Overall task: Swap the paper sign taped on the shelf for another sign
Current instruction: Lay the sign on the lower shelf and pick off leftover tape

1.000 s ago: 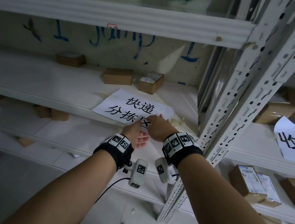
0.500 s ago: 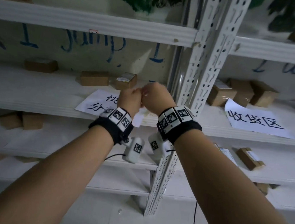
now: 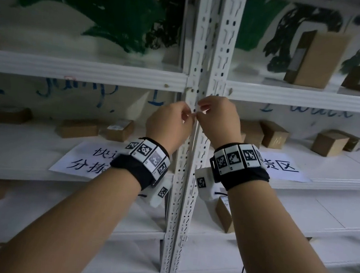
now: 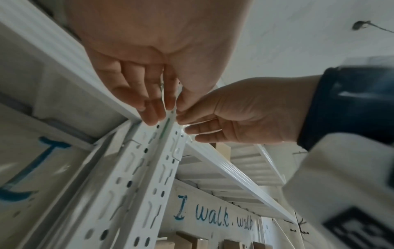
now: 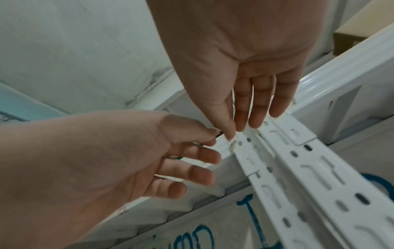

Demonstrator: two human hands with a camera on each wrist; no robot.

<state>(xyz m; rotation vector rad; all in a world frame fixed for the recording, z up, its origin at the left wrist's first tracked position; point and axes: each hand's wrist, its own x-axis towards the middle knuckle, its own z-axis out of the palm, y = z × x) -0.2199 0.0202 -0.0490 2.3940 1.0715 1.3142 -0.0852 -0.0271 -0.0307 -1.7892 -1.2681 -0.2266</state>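
Observation:
Both hands are raised in front of the white perforated upright post (image 3: pixel 203 49), just below a shelf beam. My left hand (image 3: pixel 190 115) and right hand (image 3: pixel 199 114) meet fingertip to fingertip and pinch a small strip of clear tape (image 4: pixel 188 126) between thumb and forefinger. The other fingers of each hand are loosely spread. In the right wrist view the right hand (image 5: pixel 230 134) touches the post face while the left hand (image 5: pixel 213 136) pinches beside it. One paper sign (image 3: pixel 87 157) lies flat on the shelf at lower left, and another paper sign (image 3: pixel 283 168) lies at lower right.
Small cardboard boxes (image 3: pixel 76 128) sit at the back of the left shelf and more boxes (image 3: pixel 328 144) on the right shelf. A taller box (image 3: pixel 315 59) stands on the upper right shelf. The horizontal beam (image 3: pixel 81 70) runs just above the hands.
Both hands have lifted from the left paper sign on the shelf up to the upright post. The head view has swung up and to the right.

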